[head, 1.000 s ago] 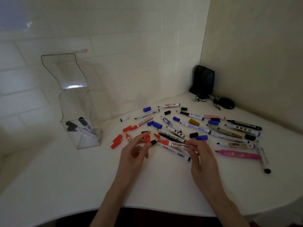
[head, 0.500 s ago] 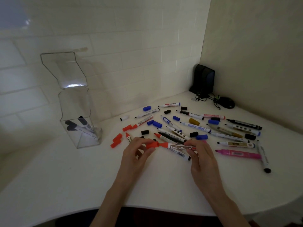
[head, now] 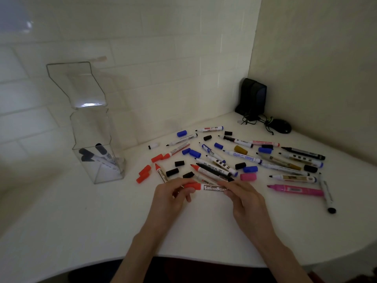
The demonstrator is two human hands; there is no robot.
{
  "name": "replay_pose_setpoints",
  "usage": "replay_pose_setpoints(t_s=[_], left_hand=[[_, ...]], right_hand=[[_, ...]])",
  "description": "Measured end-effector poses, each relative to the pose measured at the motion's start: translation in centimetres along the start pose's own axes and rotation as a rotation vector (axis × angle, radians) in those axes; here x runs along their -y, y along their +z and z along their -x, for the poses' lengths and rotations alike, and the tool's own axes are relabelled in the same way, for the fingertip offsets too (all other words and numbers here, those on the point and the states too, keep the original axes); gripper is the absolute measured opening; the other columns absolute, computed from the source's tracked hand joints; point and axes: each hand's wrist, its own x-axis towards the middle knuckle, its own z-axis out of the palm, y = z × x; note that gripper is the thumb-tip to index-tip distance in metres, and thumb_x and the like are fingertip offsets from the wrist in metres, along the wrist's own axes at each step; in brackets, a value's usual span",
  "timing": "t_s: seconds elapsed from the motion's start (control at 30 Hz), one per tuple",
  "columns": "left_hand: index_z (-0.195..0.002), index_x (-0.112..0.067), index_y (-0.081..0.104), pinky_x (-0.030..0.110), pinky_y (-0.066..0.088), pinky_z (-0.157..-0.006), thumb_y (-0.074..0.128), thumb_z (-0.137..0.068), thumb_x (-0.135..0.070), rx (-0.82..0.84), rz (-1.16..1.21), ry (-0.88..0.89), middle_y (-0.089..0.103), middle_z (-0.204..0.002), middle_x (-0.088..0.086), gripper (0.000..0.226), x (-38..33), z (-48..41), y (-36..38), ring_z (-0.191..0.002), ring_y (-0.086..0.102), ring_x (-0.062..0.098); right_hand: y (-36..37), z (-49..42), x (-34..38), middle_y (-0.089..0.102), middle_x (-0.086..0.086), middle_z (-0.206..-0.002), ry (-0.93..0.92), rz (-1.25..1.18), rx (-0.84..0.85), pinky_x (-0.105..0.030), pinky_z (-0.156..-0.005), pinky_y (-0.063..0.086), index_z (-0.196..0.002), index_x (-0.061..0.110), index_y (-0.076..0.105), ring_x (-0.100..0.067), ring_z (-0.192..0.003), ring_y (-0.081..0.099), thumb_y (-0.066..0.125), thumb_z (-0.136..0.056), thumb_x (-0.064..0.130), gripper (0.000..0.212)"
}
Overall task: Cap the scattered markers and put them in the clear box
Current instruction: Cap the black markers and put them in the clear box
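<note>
The left hand point(head: 173, 194) pinched a red cap point(head: 192, 185) against the left end of a whiteboard marker point(head: 214, 188). The right hand point(head: 244, 199) gripped the barrel's other end, holding it level. The box point(head: 95, 129) stood upright on the table point(head: 81, 221) at 10 o'clock from the hands, its lid flap raised, with black-capped pens point(head: 102, 157) leaning inside. Other markers and caps lay scattered from 11 to 3 o'clock. A pink marker point(head: 295, 188) lay at 3 o'clock, a pink cap point(head: 248, 177) at 1 o'clock.
</note>
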Motion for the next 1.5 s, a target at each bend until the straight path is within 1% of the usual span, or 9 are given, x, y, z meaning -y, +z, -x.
replay_pose_setpoints(t_s=[0.13,0.33,0.57,0.67,0.8,0.97,1.17,1.3,1.5], left_hand=[[-0.099,-0.026,0.08,0.014,0.048,-0.066,0.07,-0.093,-0.003,-0.012,0.011,0.015,0.072,-0.08,-0.017,0.027,0.0,-0.1,0.3,-0.067,0.068,0.009],[-0.106,-0.034,0.068,0.023,0.053,-0.07,0.064,-0.099,-0.014,0.022,-0.026,-0.007,0.071,-0.093,-0.018,0.021,-0.1,-0.2,0.1,-0.078,0.067,0.012],[-0.118,-0.036,0.071,0.001,0.028,-0.101,0.069,-0.095,-0.027,-0.032,-0.314,0.004,0.052,-0.122,-0.015,0.025,1.6,0.4,-1.2,-0.12,0.043,-0.01],[-0.115,-0.037,0.072,0.001,0.027,-0.102,0.066,-0.097,-0.023,-0.109,-0.291,-0.047,0.054,-0.12,-0.015,0.024,1.6,0.4,-1.7,-0.118,0.042,-0.013],[-0.111,-0.028,0.075,0.021,0.04,-0.098,0.064,-0.097,-0.014,-0.155,-0.329,-0.015,0.062,-0.115,-0.009,0.023,1.5,0.5,-1.6,-0.115,0.053,0.006],[-0.11,-0.019,0.077,0.018,0.035,-0.097,0.063,-0.096,-0.021,-0.144,-0.491,0.177,0.065,-0.11,-0.001,0.019,1.9,0.4,-0.9,-0.109,0.053,0.012],[-0.121,-0.02,0.074,0.035,0.043,-0.101,0.07,-0.094,-0.033,-0.088,-0.611,-0.038,0.067,-0.118,0.003,0.03,0.6,-2.7,0.0,-0.118,0.057,0.025],[-0.13,-0.026,0.068,0.032,0.04,-0.102,0.063,-0.097,-0.047,0.078,-0.716,-0.173,0.065,-0.126,-0.001,0.04,-0.4,-5.3,1.0,-0.121,0.054,0.02],[-0.122,-0.026,0.072,0.029,0.043,-0.095,0.063,-0.099,-0.039,0.153,-0.791,-0.256,0.068,-0.118,-0.001,0.028,0.3,-6.3,1.6,-0.11,0.056,0.019]], right_hand=[[0.0,0.0,0.1,0.072,0.0,-0.1,-0.006,0.014,-0.006,-0.018,-0.081,0.049,-0.113,0.015,0.074,-0.014,-0.087,0.066,0.071,-0.08,-0.011,0.042],[0.2,-0.1,0.3,0.064,0.013,-0.1,0.017,-0.047,0.098,-0.003,-0.076,0.04,-0.123,0.024,0.068,0.001,-0.081,0.055,0.064,-0.094,0.009,0.033],[0.6,-0.1,0.5,0.068,0.01,-0.1,-0.066,0.1,0.153,-0.026,-0.082,0.05,-0.113,0.026,0.072,-0.008,-0.092,0.058,0.072,-0.088,0.022,0.025],[1.3,0.0,0.7,0.061,0.009,-0.098,-0.08,0.149,0.193,-0.022,-0.081,0.047,-0.107,0.025,0.075,-0.01,-0.093,0.054,0.072,-0.087,0.025,0.02],[2.5,-0.4,1.3,0.059,0.008,-0.098,-0.05,0.212,0.198,-0.02,-0.082,0.045,-0.11,0.025,0.074,-0.01,-0.094,0.052,0.072,-0.087,0.029,0.024],[2.7,-0.8,1.8,0.063,0.005,-0.108,-0.011,0.193,0.162,-0.028,-0.092,0.048,-0.119,0.022,0.071,-0.014,-0.102,0.055,0.065,-0.089,0.039,0.034],[1.7,-1.8,0.4,0.065,0.004,-0.094,0.142,0.234,0.048,-0.031,-0.085,0.05,-0.105,0.02,0.075,-0.014,-0.089,0.055,0.074,-0.086,0.024,0.02],[1.1,-2.2,-0.1,0.068,0.003,-0.097,0.189,0.239,0.141,-0.027,-0.086,0.043,-0.107,0.022,0.075,-0.013,-0.093,0.053,0.073,-0.087,0.032,0.023],[0.4,-1.6,-0.7,0.065,0.002,-0.102,0.216,0.256,0.178,-0.02,-0.084,0.034,-0.11,0.021,0.073,-0.009,-0.094,0.049,0.071,-0.089,0.032,0.024]])
